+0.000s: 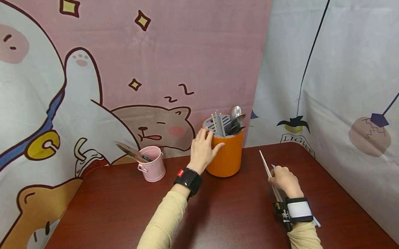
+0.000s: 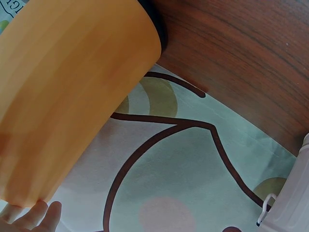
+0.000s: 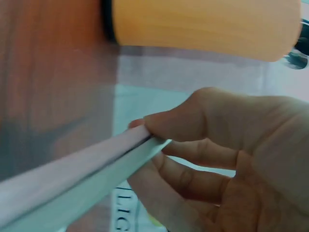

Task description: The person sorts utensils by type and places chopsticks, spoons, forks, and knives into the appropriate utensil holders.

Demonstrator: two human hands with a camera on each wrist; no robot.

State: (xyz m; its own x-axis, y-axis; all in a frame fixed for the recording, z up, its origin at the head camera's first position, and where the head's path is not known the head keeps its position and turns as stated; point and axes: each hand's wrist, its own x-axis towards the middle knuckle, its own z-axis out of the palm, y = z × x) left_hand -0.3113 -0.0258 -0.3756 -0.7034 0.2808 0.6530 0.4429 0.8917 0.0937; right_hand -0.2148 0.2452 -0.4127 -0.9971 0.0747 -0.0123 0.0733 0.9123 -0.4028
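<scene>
Right hand point(image 1: 285, 180) pinches a pair of pale chopsticks point(image 1: 267, 170), grip curled with thumb pressing them against the fingers point(image 3: 193, 121), near the counter's point(image 1: 225, 221) right edge. Long axis runs front to back: tips point toward the far edge, leaning slightly left; back ends stick out past the wrist. Left hand point(image 1: 202, 148), fingers fairly straight and spread, rests on the rim and side of the orange utensil holder point(image 1: 226, 157) at the far edge, with spoons point(image 1: 235, 119) inside. Pink bucket point(image 1: 152, 162) stands left of it, apart.
</scene>
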